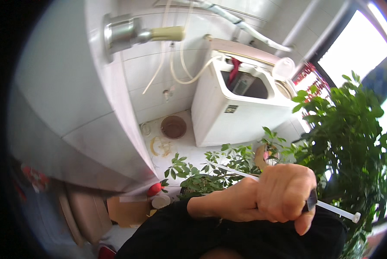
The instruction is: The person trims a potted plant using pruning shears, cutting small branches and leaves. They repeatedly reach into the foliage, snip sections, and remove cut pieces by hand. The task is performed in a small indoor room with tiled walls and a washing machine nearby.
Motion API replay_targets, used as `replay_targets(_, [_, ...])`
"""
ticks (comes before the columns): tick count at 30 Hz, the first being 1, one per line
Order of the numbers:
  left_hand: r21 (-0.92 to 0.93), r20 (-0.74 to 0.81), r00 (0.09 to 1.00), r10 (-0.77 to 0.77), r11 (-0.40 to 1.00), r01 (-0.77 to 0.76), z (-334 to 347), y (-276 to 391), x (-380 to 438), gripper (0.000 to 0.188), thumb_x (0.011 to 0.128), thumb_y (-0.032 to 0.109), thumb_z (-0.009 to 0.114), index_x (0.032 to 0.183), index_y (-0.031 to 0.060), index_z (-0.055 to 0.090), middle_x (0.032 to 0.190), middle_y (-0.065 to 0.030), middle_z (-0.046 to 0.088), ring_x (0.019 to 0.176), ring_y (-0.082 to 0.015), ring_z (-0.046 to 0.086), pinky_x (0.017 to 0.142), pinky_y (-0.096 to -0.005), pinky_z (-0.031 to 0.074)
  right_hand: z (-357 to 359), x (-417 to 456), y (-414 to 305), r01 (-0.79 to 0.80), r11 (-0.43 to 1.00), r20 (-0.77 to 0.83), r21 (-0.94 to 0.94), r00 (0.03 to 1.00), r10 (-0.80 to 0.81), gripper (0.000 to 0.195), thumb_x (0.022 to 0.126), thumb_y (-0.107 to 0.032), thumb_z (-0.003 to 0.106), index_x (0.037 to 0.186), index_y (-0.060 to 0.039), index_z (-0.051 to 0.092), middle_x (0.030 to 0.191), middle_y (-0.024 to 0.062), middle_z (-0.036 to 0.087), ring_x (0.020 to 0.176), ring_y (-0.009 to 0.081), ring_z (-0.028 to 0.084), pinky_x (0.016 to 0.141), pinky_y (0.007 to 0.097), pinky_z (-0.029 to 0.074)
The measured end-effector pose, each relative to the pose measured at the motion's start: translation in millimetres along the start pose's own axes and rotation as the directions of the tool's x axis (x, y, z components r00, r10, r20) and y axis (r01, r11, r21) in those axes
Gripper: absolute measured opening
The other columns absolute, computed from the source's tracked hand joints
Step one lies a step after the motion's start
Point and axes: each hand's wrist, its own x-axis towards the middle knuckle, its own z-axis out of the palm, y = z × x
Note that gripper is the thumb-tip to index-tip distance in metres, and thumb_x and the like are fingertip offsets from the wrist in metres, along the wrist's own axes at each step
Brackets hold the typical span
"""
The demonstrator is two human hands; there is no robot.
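My left hand reaches across from the left in a black sleeve, closed in a fist. It is shut on a thin white rod, which sticks out on both sides of the fist. The rod's right end has a small white cap. A short dark piece shows at the edge of the fist, beside the rod; its kind is unclear. Leafy potted plants stand below and behind the wrist. My right hand is not in view.
A white twin-tub washing machine has red cloth over its tub. Beside it sits a brown basin on the floor. A tall green plant fills the right by the window. A cardboard box lies lower left, near a tiled wall corner.
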Motion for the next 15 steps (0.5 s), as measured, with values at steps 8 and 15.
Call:
replay_targets(8, [-0.417, 0.083, 0.945, 0.317, 0.872, -0.256, 14.6, -19.7, 45.0, 0.033, 0.074, 0.01, 0.069, 0.059, 0.0049, 0.04, 0.049, -0.0002, 0.036, 0.04, -0.0142, 0.037, 0.039, -0.0274, 0.022, 0.0, -15.1, 9.1, 0.091, 0.996, 0.006, 0.008, 0.996, -0.091, 0.032, 0.086, -0.013, 0.061, 0.062, -0.0033, 0.043, 0.052, 0.0042, 0.047, 0.038, 0.0149, 0.048, 0.033, 0.024, 0.035])
replay_targets(15, [-0.428, 0.087, 0.969, 0.231, 0.887, -0.173, 13.5, -33.9, 19.2, 0.03, 0.074, 0.012, 0.069, 0.06, 0.0061, 0.044, 0.051, 0.001, 0.04, 0.042, -0.012, 0.042, 0.038, -0.0254, 0.025, -11.9, -8.3, 14.9, 0.085, 0.994, 0.032, 0.075, 0.996, -0.087, 0.033, 0.087, -0.013, 0.059, 0.061, -0.0037, 0.042, 0.052, 0.0041, 0.047, 0.037, 0.0148, 0.047, 0.032, 0.0234, 0.033])
